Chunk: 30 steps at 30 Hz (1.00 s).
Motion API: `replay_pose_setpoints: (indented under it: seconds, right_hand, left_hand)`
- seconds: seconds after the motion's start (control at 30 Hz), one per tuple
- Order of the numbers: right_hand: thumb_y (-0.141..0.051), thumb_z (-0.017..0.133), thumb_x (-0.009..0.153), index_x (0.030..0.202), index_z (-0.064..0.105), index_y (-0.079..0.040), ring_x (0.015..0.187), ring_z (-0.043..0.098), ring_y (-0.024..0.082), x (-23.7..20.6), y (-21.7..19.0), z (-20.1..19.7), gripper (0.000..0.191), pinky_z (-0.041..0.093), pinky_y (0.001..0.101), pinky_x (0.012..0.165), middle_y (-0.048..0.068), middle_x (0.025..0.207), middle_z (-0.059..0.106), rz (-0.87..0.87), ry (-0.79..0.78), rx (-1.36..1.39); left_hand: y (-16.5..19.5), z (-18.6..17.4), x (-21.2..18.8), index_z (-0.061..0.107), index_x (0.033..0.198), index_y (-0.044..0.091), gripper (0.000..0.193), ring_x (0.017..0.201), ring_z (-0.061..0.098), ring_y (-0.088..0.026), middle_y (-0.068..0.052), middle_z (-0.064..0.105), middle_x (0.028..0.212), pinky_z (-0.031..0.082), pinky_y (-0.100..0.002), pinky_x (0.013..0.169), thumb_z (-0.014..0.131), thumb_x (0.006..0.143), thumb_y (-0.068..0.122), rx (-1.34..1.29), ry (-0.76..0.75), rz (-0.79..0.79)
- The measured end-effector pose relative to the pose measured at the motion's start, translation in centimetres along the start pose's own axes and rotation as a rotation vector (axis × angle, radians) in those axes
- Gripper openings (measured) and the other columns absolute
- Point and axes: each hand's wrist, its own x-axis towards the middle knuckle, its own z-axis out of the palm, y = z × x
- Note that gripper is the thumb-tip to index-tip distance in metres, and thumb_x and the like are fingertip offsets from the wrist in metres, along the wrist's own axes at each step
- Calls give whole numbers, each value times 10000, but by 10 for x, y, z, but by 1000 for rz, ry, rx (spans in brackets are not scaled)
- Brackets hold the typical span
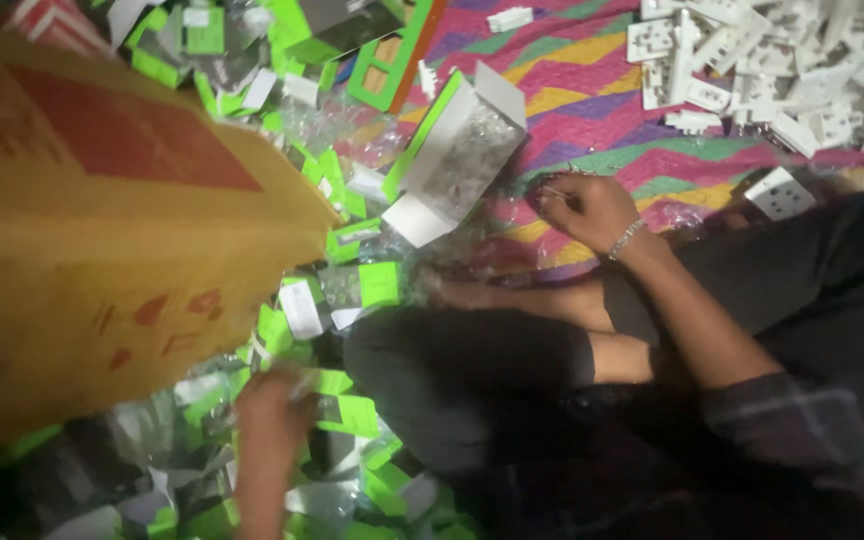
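- On the far left, a big brown cardboard box (102, 230) fills the frame; its edges are cut off, and it hides whatever lies beneath it.
- Beside it we see a litter of green-and-white packets (352, 290) spread over the floor, blurred, so their contents are hard to make out.
- Our left hand (274, 412) reaches down into this litter near the bottom edge. It is motion-blurred; the fingers look curled over a green packet (347, 412) and clear wrapping, but we cannot tell whether it grips anything.
- Above, in the middle, an open white carton (457, 150) with green trim lies tilted on the zigzag-patterned mat (592, 90), with crinkled clear plastic inside.
- Our right hand (584, 208), a bracelet at its wrist, rests on the mat just right of the carton. Its fingers are pinched together on something small and thin, too small for us to identify.
- To the right, one white socket plate (780, 193) lies alone near our dark-trousered knee.
- At top right, a heap of white socket plates (782, 70) runs off the frame.
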Motion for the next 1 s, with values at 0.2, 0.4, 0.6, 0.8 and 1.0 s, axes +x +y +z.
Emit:
replay_pose_setpoints:
  seconds: [0.2,0.4,0.6,0.8,1.0]
  right_hand:
    - [-287,692,932,1020,751,-60,656,660,314,4,12,9,251,514,428,625,174,807,699,-63,8,-48]
    - [-285,673,943,1079,754,-71,686,671,320,-1,4,11,266,523,430,657,174,815,704,1,-29,-101]
    - [-297,669,937,1036,751,-78,693,681,321,-3,-3,6,254,524,438,658,167,806,700,2,-43,-96]
    - [-314,693,915,1055,752,-79,682,672,346,-2,5,12,280,520,447,637,183,803,699,24,-45,-156]
    - [-282,709,918,1011,740,-76,779,695,362,8,20,13,227,544,449,690,177,885,719,-107,19,-96]
  left_hand:
    - [-23,-62,-45,701,1061,24,324,1007,651,-405,-202,701,1066,519,-486,911,775,783,174,459,-312,-751]
    - [-3,-118,-54,680,1180,-16,382,1102,643,-398,-227,684,1165,504,-482,998,766,917,246,496,-20,-626]
    - [53,3,14,707,1128,-6,399,1070,639,-377,-206,706,1145,479,-474,980,797,889,301,-11,236,-74]
    - [180,183,173,610,1347,57,620,1243,540,-391,-204,575,1333,449,-486,1062,737,850,405,-205,123,582]
    - [210,242,203,385,1446,89,879,1335,467,-433,-227,473,1450,439,-591,877,757,740,460,-37,-117,356]
